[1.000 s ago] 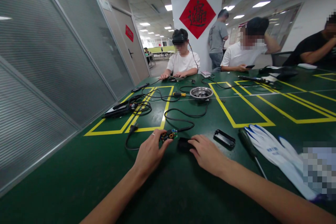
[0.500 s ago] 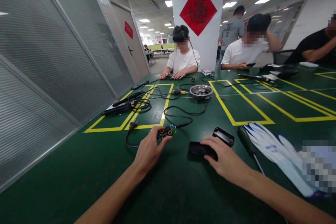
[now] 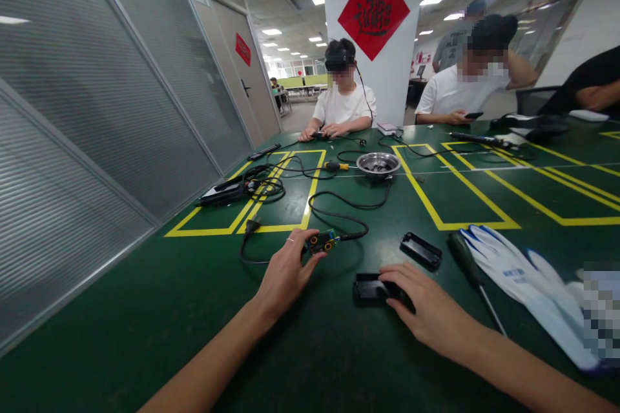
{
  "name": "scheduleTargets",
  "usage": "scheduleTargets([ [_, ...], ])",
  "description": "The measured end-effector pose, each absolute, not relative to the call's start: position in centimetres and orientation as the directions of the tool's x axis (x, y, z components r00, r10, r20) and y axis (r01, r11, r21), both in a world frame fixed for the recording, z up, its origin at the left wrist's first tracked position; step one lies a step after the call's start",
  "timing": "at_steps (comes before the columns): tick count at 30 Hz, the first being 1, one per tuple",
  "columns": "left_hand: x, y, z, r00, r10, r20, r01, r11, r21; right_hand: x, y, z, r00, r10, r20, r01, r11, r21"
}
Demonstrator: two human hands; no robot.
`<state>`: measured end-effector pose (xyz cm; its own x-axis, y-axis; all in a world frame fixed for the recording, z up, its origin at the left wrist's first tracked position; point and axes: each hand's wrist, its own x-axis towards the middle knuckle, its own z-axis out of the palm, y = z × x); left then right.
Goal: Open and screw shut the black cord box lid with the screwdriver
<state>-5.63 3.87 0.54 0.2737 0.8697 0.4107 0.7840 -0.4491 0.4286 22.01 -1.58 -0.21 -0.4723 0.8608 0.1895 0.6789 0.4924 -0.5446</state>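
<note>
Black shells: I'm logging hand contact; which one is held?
The nearer black shell, its right end gripped by the right hand; the other shell lies untouched farther off, left of the green-handled screwdriver.

Red sign [image 3: 374, 8] on wht pillar [image 3: 394, 84], door [image 3: 260, 93] w/ handle [image 3: 246, 87]

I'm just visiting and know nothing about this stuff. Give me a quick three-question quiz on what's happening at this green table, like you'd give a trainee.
1. What is the left hand holding?
A) a white glove
B) a circuit board
C) a phone

2. True or false: as the wearer sees it, the yellow-handled screwdriver lies to the left of the metal bowl.

3. How many open black case pieces are at or near the right hand?

Key:
1. B.
2. True.
3. Two: one gripped piece and one loose piece lying just beyond the hand.
</note>
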Motion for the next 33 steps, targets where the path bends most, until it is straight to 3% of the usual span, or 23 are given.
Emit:
scheduleTargets([
  [6,-4.4,2.8,0.8,0.328,0.867,0.376,0.752,-0.480,0.452,24.9,-2.2,0.8,-0.363,0.885,0.293,0.759,0.463,-0.459],
  [11,-0.9,0.9,0.7,0.523,0.793,0.313,0.658,-0.609,0.443,25.9,-2.2,0.2,-0.371,0.824,0.428,0.796,0.520,-0.312],
  [16,0.9,0.6,0.0,0.616,0.749,0.244,0.638,-0.656,0.404,25.3,-1.3,-1.2,-0.525,0.762,0.379,0.771,0.614,-0.168],
  [22,-0.1,0.6,-0.5,0.665,0.727,0.169,0.608,-0.659,0.443,25.3,-1.4,-1.2,-0.531,0.775,0.343,0.786,0.602,-0.143],
  [33,-0.3,0.3,-0.6,0.718,0.684,0.132,0.598,-0.702,0.386,25.2,-1.0,-1.9,-0.564,0.778,0.278,0.780,0.612,-0.131],
])
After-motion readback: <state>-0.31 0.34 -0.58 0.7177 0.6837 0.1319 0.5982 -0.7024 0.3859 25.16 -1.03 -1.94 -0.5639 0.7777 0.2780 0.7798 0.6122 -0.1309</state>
